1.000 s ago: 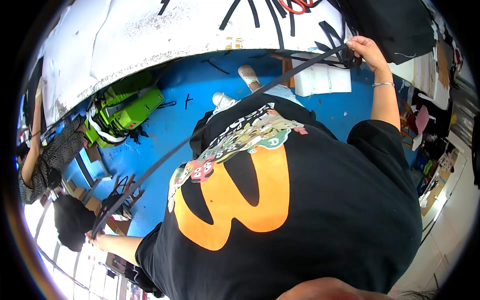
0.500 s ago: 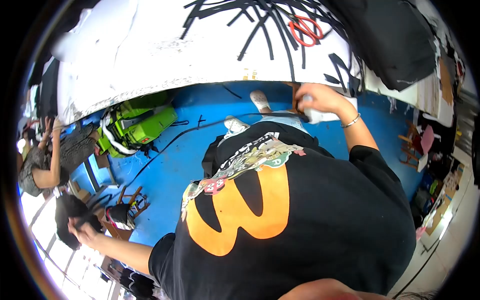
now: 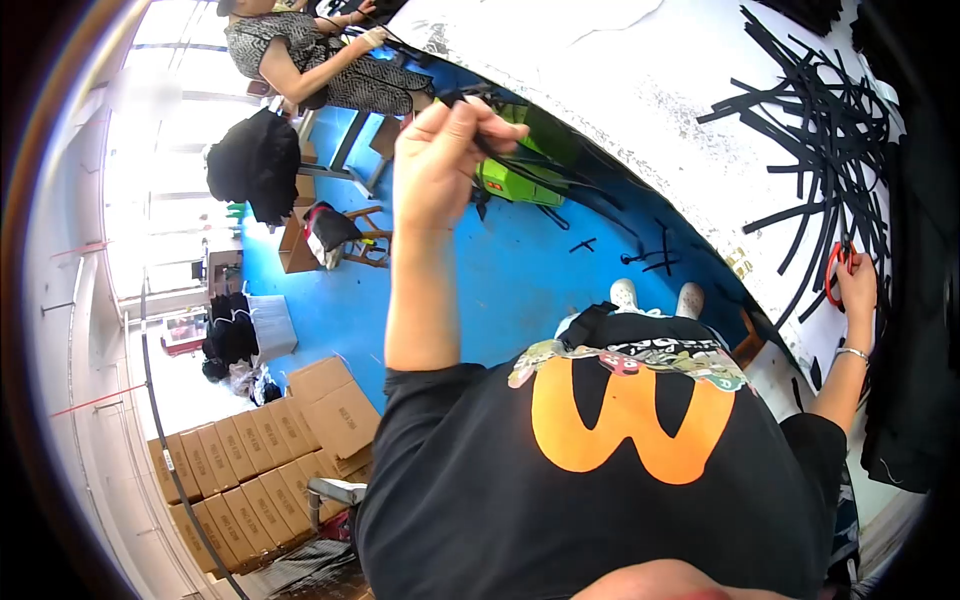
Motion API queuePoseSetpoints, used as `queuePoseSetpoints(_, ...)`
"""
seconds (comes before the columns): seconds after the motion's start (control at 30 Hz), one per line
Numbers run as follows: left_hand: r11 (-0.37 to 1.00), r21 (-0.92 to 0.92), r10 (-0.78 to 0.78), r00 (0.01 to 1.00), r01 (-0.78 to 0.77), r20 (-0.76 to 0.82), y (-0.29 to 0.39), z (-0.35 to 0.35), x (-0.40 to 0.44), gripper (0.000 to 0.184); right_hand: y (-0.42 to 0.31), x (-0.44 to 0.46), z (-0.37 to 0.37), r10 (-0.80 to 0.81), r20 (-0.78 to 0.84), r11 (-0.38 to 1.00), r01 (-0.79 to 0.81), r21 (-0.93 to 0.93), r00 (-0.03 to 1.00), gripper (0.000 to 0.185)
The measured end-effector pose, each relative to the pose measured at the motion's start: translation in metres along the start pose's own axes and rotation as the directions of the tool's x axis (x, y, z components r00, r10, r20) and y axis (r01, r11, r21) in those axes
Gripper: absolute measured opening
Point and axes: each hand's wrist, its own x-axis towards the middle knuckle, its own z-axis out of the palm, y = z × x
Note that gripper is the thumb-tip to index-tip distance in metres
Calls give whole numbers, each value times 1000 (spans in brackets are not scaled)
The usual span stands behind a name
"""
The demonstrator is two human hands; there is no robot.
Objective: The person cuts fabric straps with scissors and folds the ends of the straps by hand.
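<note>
Black webbing strip (image 3: 548, 174) runs off from my left hand (image 3: 440, 160), in the head view, and here's how it looks: thumb and fingertips are pinched together round the strip's end, raised in front of me, and the rest hangs away past the table's edge in dark, blurred lengths; how many, I can't tell.

Over on the other side, my right hand (image 3: 857, 284) has its fingers curled round the red-handled scissors (image 3: 833, 272), down at the white tabletop (image 3: 600, 85). The blades point into a tangled pile of cut black strips (image 3: 815, 150), and whether they're open I can't make out. There's a silver bracelet (image 3: 852, 353) on that wrist, and dark fabric (image 3: 905, 350) lies just beyond it.

Looking down, I've got my black T-shirt (image 3: 600, 500) with its big orange print, then white clogs (image 3: 690, 299) on the blue floor (image 3: 480, 270), a few loose black pieces (image 3: 660, 262) lying near them. Something bright green (image 3: 512, 184) sits under the table's edge, partly behind my left hand.

Past that hand, a person in a patterned outfit (image 3: 290, 45) works at the same table. Off to my left there's a black cloth heap (image 3: 255, 165), a wooden stool (image 3: 372, 240) and rows of brown cartons (image 3: 250, 450).
</note>
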Motion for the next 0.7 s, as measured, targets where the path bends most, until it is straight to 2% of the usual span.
queuePoseSetpoints(0.03,1000,-13,26,999,-26,32,-4,7,-1,21,-5,0,-3,74,44,997,-74,14,996,34)
queuePoseSetpoints(0.07,1000,-22,20,999,-19,37,-7,14,-1,20,-5,-1,-2,79,37,997,-80,19,996,34)
queuePoseSetpoints(0.1,1000,5,21,999,-21,28,-9,22,-2,21,-2,-3,0,-53,-99,991,40,-131,994,36)
queuePoseSetpoints(0.17,998,46,31,999,-33,41,-13,40,-4,22,-41,-19,-15,-260,-315,926,143,-349,913,39)
queuePoseSetpoints(0.2,999,25,31,996,-34,80,-13,54,-5,20,-61,-21,-21,-361,-389,926,277,-256,848,35)
queuePoseSetpoints(0.23,999,37,13,994,-17,106,-16,67,-6,19,-109,-36,-34,-297,-385,946,323,2,874,28)
queuePoseSetpoints(0.27,999,50,-5,990,-2,138,-20,79,-6,17,-158,-55,-47,-312,-352,901,393,186,883,19)
queuePoseSetpoints(0.3,996,87,-9,985,-6,175,-24,90,-6,16,-199,-73,-55,-410,-397,776,543,321,821,15)
queuePoseSetpoints(0.33,998,56,1,977,-14,214,-29,103,-6,15,-235,-94,-64,-518,-429,681,661,317,740,17)
queuePoseSetpoints(0.37,998,66,0,971,-16,240,-31,116,-5,14,-258,-106,-67,-560,-441,560,713,422,701,20)
queuePoseSetpoints(0.43,996,86,-26,966,4,259,-31,137,-7,13,-294,-125,-74,-607,-462,387,748,539,647,24)
queuePoseSetpoints(0.47,997,75,-30,962,10,272,-33,144,-8,13,-306,-128,-77,-627,-468,367,767,527,622,25)
queuePoseSetpoints(0.53,985,138,53,941,-104,334,-36,151,-11,14,-319,-129,-74,-623,-508,334,789,515,595,20)
queuePoseSetpoints(0.63,973,188,59,926,-137,373,-33,157,-19,13,-318,-130,-66,-627,-470,340,761,552,621,14)
queuePoseSetpoints(0.7,969,214,36,929,-122,367,-33,160,-24,13,-316,-133,-64,-563,-409,312,643,699,718,7)
